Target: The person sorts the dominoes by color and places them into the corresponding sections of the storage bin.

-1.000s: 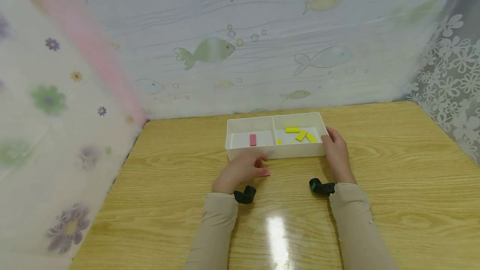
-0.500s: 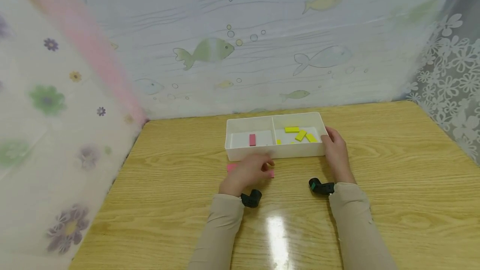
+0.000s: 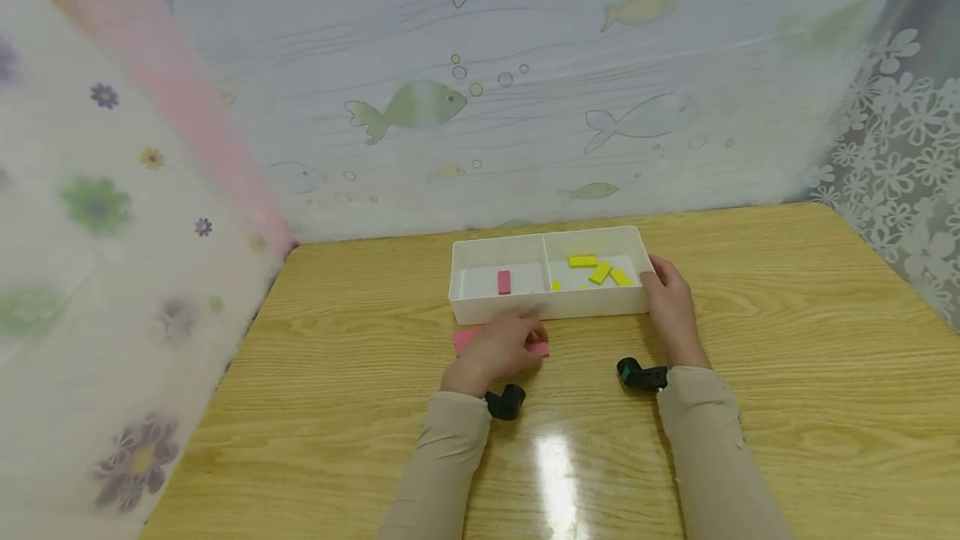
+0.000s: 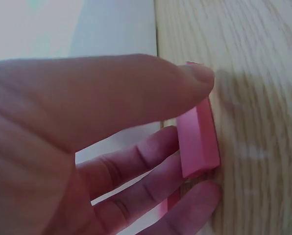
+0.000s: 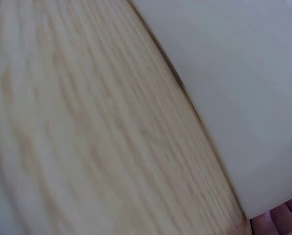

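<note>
A white two-compartment box (image 3: pixel 495 309) stands on the table. One pink block (image 3: pixel 504 282) lies in its left compartment; several yellow blocks (image 3: pixel 601 272) lie in the right one. In front of the box, my left hand (image 3: pixel 495 350) pinches a pink block (image 3: pixel 538 349) on the tabletop. The left wrist view has the thumb over this pink block (image 4: pixel 197 142) and fingertips against its side. More pink (image 3: pixel 467 337) shows left of the hand, partly covered by it. My right hand (image 3: pixel 672 311) grips the box's right end, thumb at the rim; only its fingertips (image 5: pixel 283 220) show in the right wrist view.
The wooden table (image 3: pixel 322 407) runs back to a wall covering printed with fish (image 3: pixel 420 102). Black wrist cameras sit at the left wrist (image 3: pixel 506 402) and the right wrist (image 3: pixel 641 374). Patterned lace (image 3: pixel 915 157) hangs at the far right.
Over the last second my left hand has moved a little to the right, uncovering pink on its left. My right hand and the box have stayed in place.
</note>
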Motion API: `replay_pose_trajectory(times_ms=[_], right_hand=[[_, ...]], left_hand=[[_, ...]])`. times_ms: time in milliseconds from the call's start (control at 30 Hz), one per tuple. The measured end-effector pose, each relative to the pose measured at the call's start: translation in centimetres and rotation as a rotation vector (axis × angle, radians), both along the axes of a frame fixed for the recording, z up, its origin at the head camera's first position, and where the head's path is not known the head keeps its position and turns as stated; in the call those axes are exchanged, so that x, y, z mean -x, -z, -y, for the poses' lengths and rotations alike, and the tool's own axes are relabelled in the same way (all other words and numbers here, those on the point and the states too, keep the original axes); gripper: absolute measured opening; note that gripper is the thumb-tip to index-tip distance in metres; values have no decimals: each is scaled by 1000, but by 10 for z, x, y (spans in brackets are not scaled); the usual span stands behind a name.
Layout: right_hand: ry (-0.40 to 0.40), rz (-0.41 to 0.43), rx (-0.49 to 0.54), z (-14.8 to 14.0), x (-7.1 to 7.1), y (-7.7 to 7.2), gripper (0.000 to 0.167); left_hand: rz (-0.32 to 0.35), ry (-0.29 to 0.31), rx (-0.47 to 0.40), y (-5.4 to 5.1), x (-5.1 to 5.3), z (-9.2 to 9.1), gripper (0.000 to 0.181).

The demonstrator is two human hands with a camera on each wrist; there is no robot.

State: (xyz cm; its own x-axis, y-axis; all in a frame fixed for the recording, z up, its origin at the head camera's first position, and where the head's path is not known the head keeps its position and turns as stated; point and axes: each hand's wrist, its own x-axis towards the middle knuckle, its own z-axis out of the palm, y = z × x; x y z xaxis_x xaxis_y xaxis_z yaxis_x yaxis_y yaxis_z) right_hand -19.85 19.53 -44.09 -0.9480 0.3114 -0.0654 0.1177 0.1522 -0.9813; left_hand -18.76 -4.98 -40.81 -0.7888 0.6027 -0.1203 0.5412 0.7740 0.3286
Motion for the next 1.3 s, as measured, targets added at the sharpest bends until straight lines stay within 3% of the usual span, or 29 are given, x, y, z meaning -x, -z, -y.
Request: replay_pose_trajectory(times_ms=[333,867,1300], right_hand=[[2,-8,-9,0,0,-1,47],[10,-4,-25,-1,2,1,48],[3,0,-29,-1,2,2,49]], left_hand=[[2,-50,-27,4,-2,0,16],[201,-91,-99,1,2,5,7],[241,-118,-135,3,3,5,4]])
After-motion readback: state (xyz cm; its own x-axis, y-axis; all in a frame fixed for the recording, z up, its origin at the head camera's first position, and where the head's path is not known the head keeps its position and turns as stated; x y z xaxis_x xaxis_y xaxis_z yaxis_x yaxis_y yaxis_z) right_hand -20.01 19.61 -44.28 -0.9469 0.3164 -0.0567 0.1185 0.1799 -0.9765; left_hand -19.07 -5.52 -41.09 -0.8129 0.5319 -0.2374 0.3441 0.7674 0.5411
